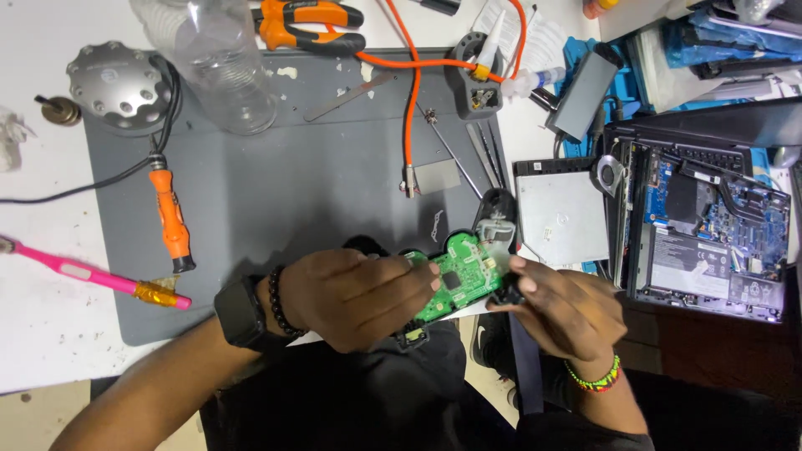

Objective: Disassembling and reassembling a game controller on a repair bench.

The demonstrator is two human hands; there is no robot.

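Green circuit board [458, 280] is bare and out of its shell, held over the near edge of the grey mat [276, 192]; reassembly or further stripping looks undone. Left hand [363, 296] has its fingers curled closed on the board's left end; right hand [564, 309] pinches the right end along with a small black part. A black housing piece [494, 210] lies just beyond. Orange-handled screwdriver [171, 219] sits at the mat's left edge, clear bottle [219, 63] at the far left, opened laptop [710, 225] at the table's right. Nothing blocks the hands.
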